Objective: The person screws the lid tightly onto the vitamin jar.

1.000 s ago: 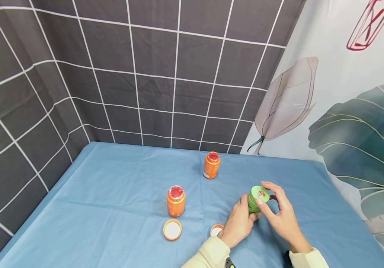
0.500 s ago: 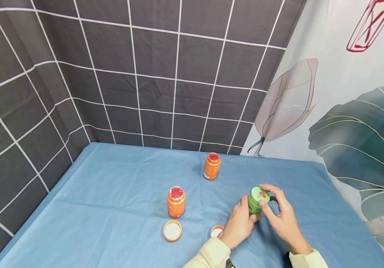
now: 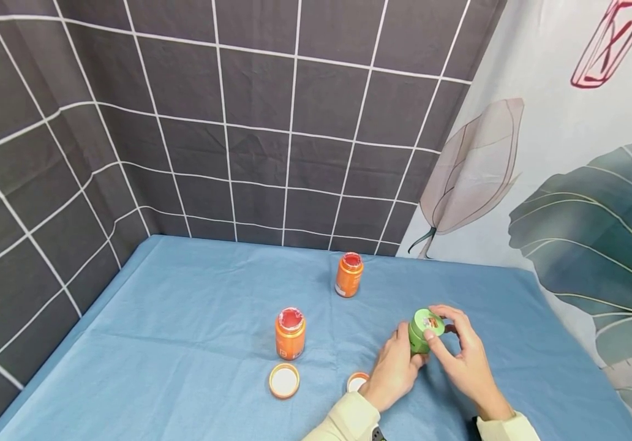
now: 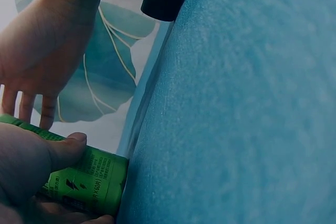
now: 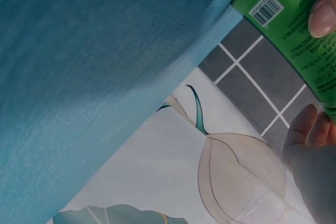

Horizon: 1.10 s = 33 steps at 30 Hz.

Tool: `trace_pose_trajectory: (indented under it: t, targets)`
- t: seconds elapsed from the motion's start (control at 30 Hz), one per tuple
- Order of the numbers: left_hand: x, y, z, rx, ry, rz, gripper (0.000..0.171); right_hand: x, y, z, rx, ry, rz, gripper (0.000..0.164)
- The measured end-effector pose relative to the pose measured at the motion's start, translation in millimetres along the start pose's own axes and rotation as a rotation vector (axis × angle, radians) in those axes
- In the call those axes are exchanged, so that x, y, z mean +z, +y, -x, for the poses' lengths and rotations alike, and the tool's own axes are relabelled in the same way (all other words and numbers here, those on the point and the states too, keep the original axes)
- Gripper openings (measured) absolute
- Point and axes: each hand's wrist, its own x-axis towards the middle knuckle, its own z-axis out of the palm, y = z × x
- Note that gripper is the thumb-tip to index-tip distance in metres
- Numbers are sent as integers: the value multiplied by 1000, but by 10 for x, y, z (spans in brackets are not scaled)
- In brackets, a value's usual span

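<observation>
A green bottle (image 3: 418,340) with a green lid (image 3: 427,320) stands upright on the blue cloth at the right. My left hand (image 3: 394,371) grips the bottle's body from the left; the left wrist view shows its thumb across the printed green side (image 4: 100,179). With thumb and fingers, my right hand (image 3: 467,362) holds the lid's rim from the right. In the right wrist view, a barcode label (image 5: 266,10) shows low on the bottle. The lid is on the bottle; whether it is loose I cannot tell.
Two orange bottles without lids stand upright, one nearer (image 3: 290,337) and one farther back (image 3: 348,277). One orange lid (image 3: 284,381) lies white side up before the nearer bottle. Another lid (image 3: 356,383) is partly hidden by my left wrist. Patterned curtains (image 3: 255,147) hang behind the table.
My right thumb and fingers have shifted slightly around the green lid. The left hand keeps its grip on the bottle. The orange bottles and their lids stay where they were.
</observation>
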Motion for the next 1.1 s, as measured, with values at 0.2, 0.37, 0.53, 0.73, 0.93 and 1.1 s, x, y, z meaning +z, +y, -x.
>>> trace_pose_trajectory:
  t: [0.2,0.37,0.53,0.73,0.93,1.1]
  targets:
    - [0,0,5,10,6,-15,40,4,2,3,0,10,-8,44]
    - [0,-6,9,17,10,-13,40,8,23,1,-37,20,17,45]
    - [6,2,13,6,26,-11,41,9,47,-11,-122,28,15,48]
    - [7,13,16,-5,17,-3,43,13,31,-13,-173,1,-1,46]
    - [-2,10,17,-3,17,-21,43,10,19,-9,-137,-21,-4,46]
    - [-7,17,22,0,18,-14,42,15,30,-6,-159,-4,-8,45]
